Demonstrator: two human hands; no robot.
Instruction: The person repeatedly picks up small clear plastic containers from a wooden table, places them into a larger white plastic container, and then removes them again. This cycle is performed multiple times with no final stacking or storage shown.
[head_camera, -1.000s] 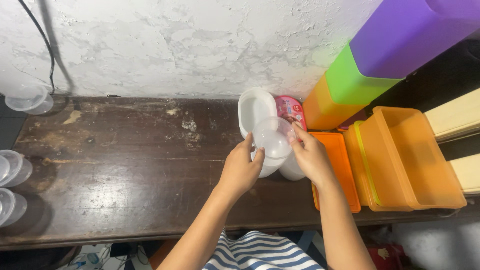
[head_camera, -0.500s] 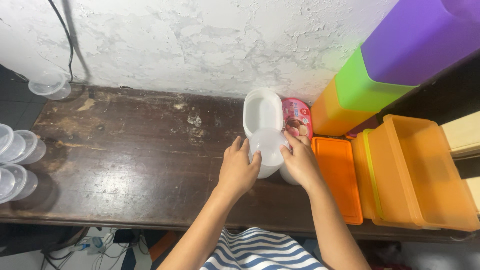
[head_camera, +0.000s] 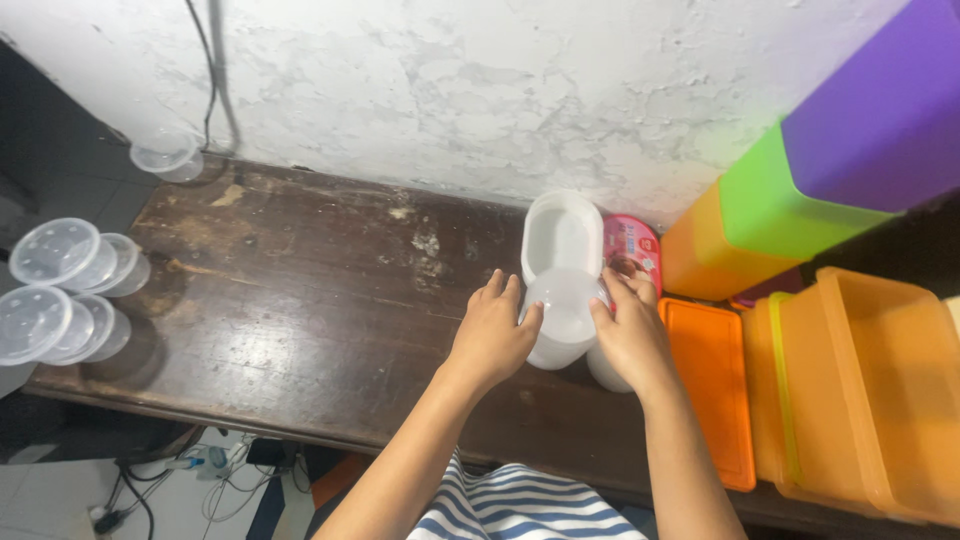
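My left hand (head_camera: 492, 334) and my right hand (head_camera: 630, 335) press from both sides on a round clear plastic container with a lid (head_camera: 563, 318) that stands on the dark wooden table (head_camera: 300, 310). Directly behind it stands an oval white tub (head_camera: 560, 232), and next to that a pink packet (head_camera: 632, 246) leans by the wall. Another clear container (head_camera: 606, 371) is partly hidden under my right hand.
An orange lid (head_camera: 712, 384) lies flat to the right, beside an orange bin (head_camera: 880, 390). Stacked orange, green and purple boxes (head_camera: 800, 190) lean at the back right. Several clear lidded cups (head_camera: 60, 285) sit at the table's left end, one more cup (head_camera: 166, 155) by the wall.
The camera view has shifted right and nearer. Both hands stay on the clear container, which has come down from a tilted, lifted pose to rest on the table.
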